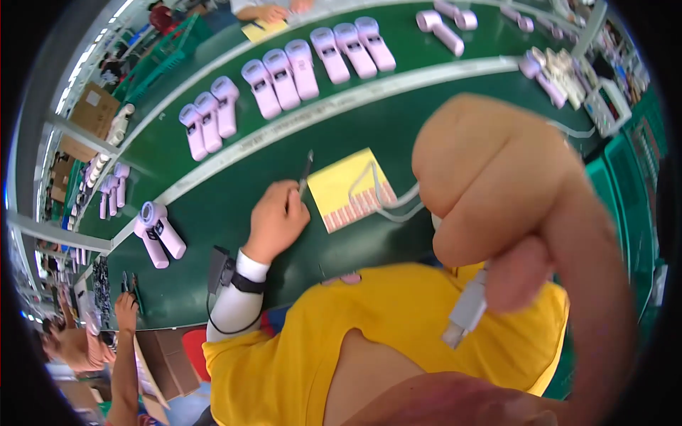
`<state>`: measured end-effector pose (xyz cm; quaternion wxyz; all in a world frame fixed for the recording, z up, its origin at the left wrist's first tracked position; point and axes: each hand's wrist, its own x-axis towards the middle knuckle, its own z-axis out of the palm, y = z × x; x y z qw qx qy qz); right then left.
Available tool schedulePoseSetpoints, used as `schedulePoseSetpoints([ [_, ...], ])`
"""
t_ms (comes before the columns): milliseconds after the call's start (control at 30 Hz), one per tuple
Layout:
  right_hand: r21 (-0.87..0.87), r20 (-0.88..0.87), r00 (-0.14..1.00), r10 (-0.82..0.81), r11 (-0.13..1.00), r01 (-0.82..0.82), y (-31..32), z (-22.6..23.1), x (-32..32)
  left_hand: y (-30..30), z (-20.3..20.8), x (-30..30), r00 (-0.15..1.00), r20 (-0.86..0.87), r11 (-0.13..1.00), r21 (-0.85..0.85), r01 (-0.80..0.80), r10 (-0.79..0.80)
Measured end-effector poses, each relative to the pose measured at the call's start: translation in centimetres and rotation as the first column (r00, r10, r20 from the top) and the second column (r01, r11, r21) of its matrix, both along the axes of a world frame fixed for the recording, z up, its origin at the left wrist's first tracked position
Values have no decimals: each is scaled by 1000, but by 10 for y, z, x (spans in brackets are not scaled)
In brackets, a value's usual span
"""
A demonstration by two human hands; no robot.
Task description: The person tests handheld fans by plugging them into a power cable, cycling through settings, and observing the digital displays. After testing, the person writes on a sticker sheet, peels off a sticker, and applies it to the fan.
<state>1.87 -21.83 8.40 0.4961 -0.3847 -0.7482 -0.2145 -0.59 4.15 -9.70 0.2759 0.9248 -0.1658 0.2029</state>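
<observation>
My right hand [508, 188] is raised very close to the camera, its fingers curled into a fist. A white USB plug [469, 309] sticks out below the thumb, metal end pointing down. A thin pale cable [405, 211] loops from behind this hand onto a yellow sheet with a row of pink-edged labels [344, 181] on the bench. Left of the sheet, my left hand [277, 221] rests on the dark green surface, closed round a slim dark pen [307, 170] whose tip points away from me. A black strap with a small box [231, 273] is round my left wrist.
Lilac handheld fans [280, 78] stand in groups along the far strip, with another pair [158, 234] at left. White fan parts and a grey device [607, 106] lie far right, near a green crate [618, 192]. Co-workers' hands [126, 309] show at left and the top.
</observation>
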Motion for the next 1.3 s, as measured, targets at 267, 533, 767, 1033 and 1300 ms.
schedulePoseSetpoints([
  [267,-46,-47,990,-135,990,133,-18,-7,-14,-5,7,-3,982,-162,995,-22,-97,92],
  [533,-102,-72,972,-225,971,217,-29,-14,-20,-6,8,-3,982,-170,996,-12,-87,84],
  [767,-118,-76,967,-244,965,235,-26,-14,-23,-7,9,-4,979,-181,995,4,-96,95],
  [1033,-87,-52,972,-228,971,224,-16,-9,-24,-8,9,-3,984,-168,998,5,-66,66],
  [1300,-76,-33,977,-211,975,208,-11,-5,-21,-9,11,-4,985,-162,998,21,-58,61],
])
